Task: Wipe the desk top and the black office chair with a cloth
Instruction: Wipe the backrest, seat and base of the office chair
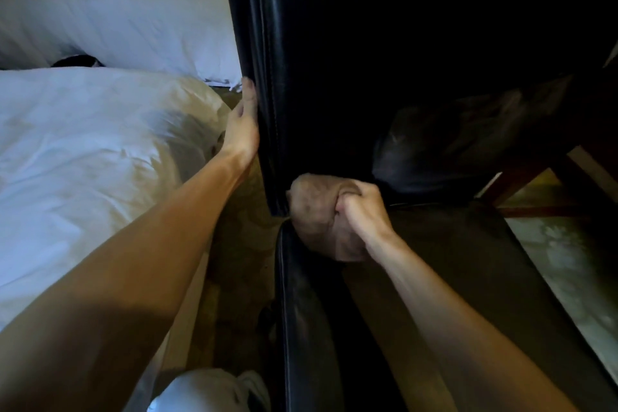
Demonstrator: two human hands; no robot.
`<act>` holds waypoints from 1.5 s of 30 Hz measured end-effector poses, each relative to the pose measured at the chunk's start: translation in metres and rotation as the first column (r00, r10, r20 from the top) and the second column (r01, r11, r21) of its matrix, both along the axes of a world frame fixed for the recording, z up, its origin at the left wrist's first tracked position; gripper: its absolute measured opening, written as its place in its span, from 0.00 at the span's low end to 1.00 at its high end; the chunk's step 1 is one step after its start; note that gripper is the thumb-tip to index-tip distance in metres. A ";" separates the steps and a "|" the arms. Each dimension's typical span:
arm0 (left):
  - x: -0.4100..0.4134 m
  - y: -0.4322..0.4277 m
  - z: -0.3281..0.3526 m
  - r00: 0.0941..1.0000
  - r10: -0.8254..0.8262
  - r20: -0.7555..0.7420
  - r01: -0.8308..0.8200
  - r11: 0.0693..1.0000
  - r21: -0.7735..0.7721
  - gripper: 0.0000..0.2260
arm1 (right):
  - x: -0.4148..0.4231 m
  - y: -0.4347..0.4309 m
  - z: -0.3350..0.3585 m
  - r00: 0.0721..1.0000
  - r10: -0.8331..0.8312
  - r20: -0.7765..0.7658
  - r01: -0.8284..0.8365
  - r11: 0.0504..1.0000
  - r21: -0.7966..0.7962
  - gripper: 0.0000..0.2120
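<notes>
Centre and top of view: black office chair, its tall backrest upright and filling most of the dark upper half. A stitched seam runs down the backrest's left edge. Below it a second padded black part of the same chair runs to the bottom of the view. We cannot tell whether that part is seat or arm.

Left of the chair: bed under a white duvet, its rounded near corner close beside the backrest's left edge. Behind it lies a white pillow with purple and dark print, blurred.

Between bed and chair: a dim strip of patterned carpet.

Right side: dark wooden frame by the chair. We cannot tell what it belongs to.

Our left hand grips the backrest's left edge, about halfway down. The thumb lies flat along the edge and its fingers go round behind, hidden from us.

Our right hand sits at the backrest's lower left corner, where the two padded parts meet. Its fingers are curled tight round the cloth.

Cloth: brownish, bunched into a wad. It is pressed against that lower left corner and touches the top of the lower padded part.

Bottom edge, beside the carpet strip: white shoe, partly cut off.
</notes>
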State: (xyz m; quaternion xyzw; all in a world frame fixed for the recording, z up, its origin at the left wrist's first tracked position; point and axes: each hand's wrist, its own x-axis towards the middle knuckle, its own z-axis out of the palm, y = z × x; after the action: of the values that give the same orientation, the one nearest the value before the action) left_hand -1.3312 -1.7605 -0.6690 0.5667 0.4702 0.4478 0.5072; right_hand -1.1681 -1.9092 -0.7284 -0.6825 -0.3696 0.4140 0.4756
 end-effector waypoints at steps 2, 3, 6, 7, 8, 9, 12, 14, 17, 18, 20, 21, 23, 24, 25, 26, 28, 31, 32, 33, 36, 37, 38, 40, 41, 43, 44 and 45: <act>-0.005 -0.012 -0.017 0.999 -0.001 -0.032 -0.001 0.999 -0.048 0.25 | -0.005 -0.016 0.022 0.964 -0.184 -0.194 0.201 0.977 0.076 0.17; -0.005 -0.020 -0.025 0.999 0.010 -0.040 -0.014 0.997 -0.081 0.26 | -0.005 -0.026 0.033 0.918 -0.251 -0.307 0.285 0.956 0.069 0.19; 0.003 -0.051 -0.041 0.993 0.074 -0.092 -0.086 0.987 -0.135 0.27 | 0.006 -0.051 0.067 0.709 -0.370 -0.600 0.464 0.886 0.002 0.14; 0.007 -0.060 -0.043 0.990 0.099 -0.097 -0.110 0.986 -0.121 0.28 | 0.012 -0.056 0.079 0.661 -0.375 -0.650 0.517 0.855 0.032 0.12; 0.012 -0.069 -0.043 0.990 0.118 -0.076 -0.125 0.988 -0.092 0.30 | 0.017 -0.061 0.091 0.650 -0.377 -0.660 0.584 0.803 0.116 0.13; 0.016 -0.076 -0.041 0.991 0.129 -0.043 -0.131 0.990 -0.048 0.32 | 0.021 -0.063 0.102 0.669 -0.384 -0.636 0.649 0.720 0.247 0.15; 0.028 -0.083 -0.020 0.994 0.108 -0.012 -0.106 0.991 0.087 0.45 | 0.029 -0.065 0.137 0.829 -0.416 -0.373 0.533 0.390 0.750 0.23; 0.034 -0.079 -0.010 0.994 0.110 0.030 -0.112 0.991 0.080 0.47 | 0.041 -0.050 0.140 0.807 -0.587 0.062 0.198 0.368 0.908 0.28; 0.037 -0.073 -0.012 0.992 0.123 0.036 -0.126 0.987 0.097 0.47 | 0.068 -0.013 0.114 0.280 -0.613 0.739 -0.089 0.749 0.656 0.28; 0.037 -0.071 -0.015 0.992 0.123 0.026 -0.125 0.988 0.095 0.48 | 0.073 -0.003 0.099 0.218 -0.511 0.831 -0.070 0.842 0.536 0.27; 0.038 -0.065 -0.018 0.993 0.115 0.003 -0.115 0.990 0.081 0.51 | 0.081 0.012 0.067 0.201 -0.457 0.866 -0.037 0.880 0.473 0.25; 0.038 -0.059 -0.018 0.994 0.107 -0.007 -0.107 0.991 0.078 0.52 | 0.086 0.022 0.053 0.199 -0.496 0.846 -0.034 0.859 0.511 0.24; 0.037 -0.053 -0.018 0.995 0.098 -0.028 -0.096 0.993 0.069 0.53 | 0.095 0.037 0.031 0.168 -0.596 0.786 -0.068 0.788 0.612 0.22; 0.037 -0.049 -0.019 0.995 0.094 -0.035 -0.091 0.994 0.066 0.53 | 0.098 0.043 0.021 0.156 -0.632 0.759 -0.079 0.758 0.647 0.21; 0.038 -0.047 -0.020 0.995 0.091 -0.037 -0.088 0.994 0.070 0.53 | 0.099 0.045 0.009 0.150 -0.649 0.746 -0.089 0.743 0.664 0.20; 0.039 -0.047 -0.021 0.995 0.091 -0.042 -0.088 0.994 0.072 0.53 | 0.098 0.044 -0.005 0.144 -0.649 0.747 -0.104 0.741 0.664 0.20; 0.041 -0.045 -0.021 0.994 0.097 -0.057 -0.093 0.993 0.078 0.53 | 0.097 0.036 -0.034 0.128 -0.605 0.786 -0.159 0.770 0.618 0.19; 0.046 -0.041 -0.022 0.994 0.085 -0.073 -0.079 0.993 0.086 0.54 | 0.103 0.018 -0.074 0.119 -0.394 0.911 -0.209 0.887 0.411 0.22; 0.047 -0.040 -0.022 0.994 0.078 -0.077 -0.072 0.993 0.090 0.54 | 0.106 0.011 -0.086 0.114 -0.277 0.954 -0.207 0.933 0.295 0.23; 0.049 -0.038 -0.022 0.994 0.067 -0.088 -0.059 0.994 0.090 0.53 | 0.109 0.006 -0.098 0.134 -0.133 0.982 -0.184 0.970 0.157 0.23; 0.053 -0.033 -0.023 0.990 0.033 -0.139 -0.021 0.996 0.084 0.50 | 0.110 0.001 -0.122 0.322 0.136 0.937 -0.042 0.991 -0.129 0.21; 0.055 -0.030 -0.022 0.989 0.033 -0.146 -0.020 0.996 0.089 0.51 | 0.112 0.004 -0.123 0.354 0.137 0.925 -0.012 0.990 -0.142 0.20; 0.056 -0.028 -0.021 0.988 0.033 -0.150 -0.020 0.996 0.087 0.52 | 0.113 0.006 -0.121 0.370 0.145 0.918 0.000 0.988 -0.156 0.19; 0.058 -0.025 -0.019 0.986 0.015 -0.163 -0.003 0.997 0.073 0.54 | 0.115 0.007 -0.116 0.392 0.173 0.904 0.001 0.982 -0.188 0.18; 0.060 -0.025 -0.018 0.986 0.002 -0.164 0.009 0.997 0.071 0.55 | 0.117 0.007 -0.114 0.396 0.179 0.900 0.011 0.980 -0.200 0.18; 0.060 -0.027 -0.018 0.987 -0.010 -0.160 0.021 0.997 0.072 0.55 | 0.115 0.010 -0.102 0.425 0.196 0.884 0.052 0.969 -0.240 0.18; 0.059 -0.026 -0.018 0.987 -0.012 -0.158 0.024 0.997 0.071 0.55 | 0.115 0.013 -0.090 0.458 0.224 0.860 0.065 0.957 -0.284 0.17; 0.059 -0.027 -0.017 0.988 -0.016 -0.154 0.027 0.997 0.070 0.55 | 0.115 0.014 -0.077 0.510 0.248 0.824 0.050 0.947 -0.316 0.16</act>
State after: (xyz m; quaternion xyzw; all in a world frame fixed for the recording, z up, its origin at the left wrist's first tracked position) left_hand -1.2727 -1.7870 -0.6865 0.6223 0.4854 0.4139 0.4537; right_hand -1.0535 -1.8948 -0.8058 -0.8382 -0.5266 0.1023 0.0981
